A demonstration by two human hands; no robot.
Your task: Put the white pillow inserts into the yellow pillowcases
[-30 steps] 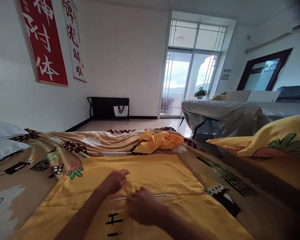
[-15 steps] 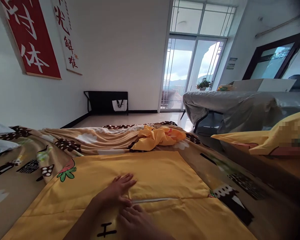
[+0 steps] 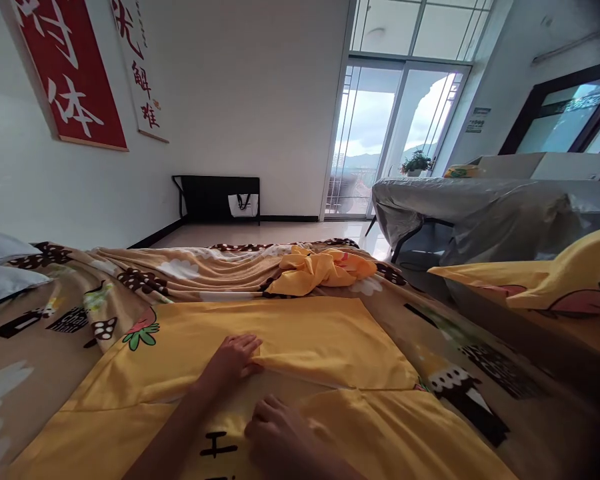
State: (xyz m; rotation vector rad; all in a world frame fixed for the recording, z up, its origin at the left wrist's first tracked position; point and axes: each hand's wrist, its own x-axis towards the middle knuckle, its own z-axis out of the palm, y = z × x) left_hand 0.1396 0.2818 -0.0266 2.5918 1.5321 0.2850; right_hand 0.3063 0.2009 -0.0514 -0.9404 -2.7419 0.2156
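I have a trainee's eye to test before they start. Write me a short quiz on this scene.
1. Which reaches farther from the wearer: A) the left hand or B) the right hand?
2. True or false: the bunched yellow cloth lies on the patterned blanket.
3. Fill in: the printed leaves at the far left corner of the flat yellow cloth are ___.

Key: 1. A; 2. true; 3. green.
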